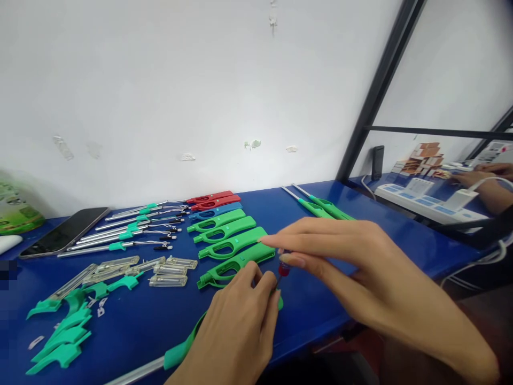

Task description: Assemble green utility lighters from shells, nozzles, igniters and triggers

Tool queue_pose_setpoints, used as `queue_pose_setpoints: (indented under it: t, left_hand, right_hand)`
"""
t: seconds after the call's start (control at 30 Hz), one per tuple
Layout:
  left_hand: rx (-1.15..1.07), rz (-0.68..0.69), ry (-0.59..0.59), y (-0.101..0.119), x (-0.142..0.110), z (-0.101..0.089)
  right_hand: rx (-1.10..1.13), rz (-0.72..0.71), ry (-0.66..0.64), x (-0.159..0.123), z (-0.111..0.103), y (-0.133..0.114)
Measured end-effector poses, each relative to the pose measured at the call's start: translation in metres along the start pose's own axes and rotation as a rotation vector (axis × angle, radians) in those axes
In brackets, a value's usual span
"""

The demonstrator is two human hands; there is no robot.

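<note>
My left hand is closed round a green lighter body with a long metal tube, near the front edge of the blue table. My right hand reaches in from the right, its fingertips pinching a small red part just above the left hand's fingers. Right behind them lies a row of green lighter handle shells, with a blue shell and two red shells further back.
Metal tubes with teal collars lie at the back left beside a dark phone. Clear fuel tanks and teal trigger pieces are at the left. Two assembled green lighters lie behind. Another person's hand and a power strip are at far right.
</note>
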State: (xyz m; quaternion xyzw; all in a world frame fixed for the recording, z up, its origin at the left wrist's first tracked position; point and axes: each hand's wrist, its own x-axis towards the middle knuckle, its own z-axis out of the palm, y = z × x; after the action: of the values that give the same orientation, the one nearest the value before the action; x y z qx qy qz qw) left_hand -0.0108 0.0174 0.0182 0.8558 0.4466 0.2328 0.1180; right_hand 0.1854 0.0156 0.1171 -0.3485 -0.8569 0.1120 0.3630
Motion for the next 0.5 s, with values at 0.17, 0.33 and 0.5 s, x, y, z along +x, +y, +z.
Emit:
queue_pose_setpoints:
  t: [0.17,0.33,0.5]
  left_hand:
    - [0.004,-0.013,-0.06,0.005,0.003,-0.007]
    - [0.03,-0.006,-0.074,0.005,0.004,-0.007]
    - [0.037,-0.035,-0.11,0.005,0.004,-0.007]
  right_hand:
    - [-0.031,0.034,0.002,0.001,-0.001,0.004]
    - [-0.043,0.042,0.001,0.001,-0.005,0.01]
    - [0.026,-0.005,-0.087,-0.001,-0.007,0.011]
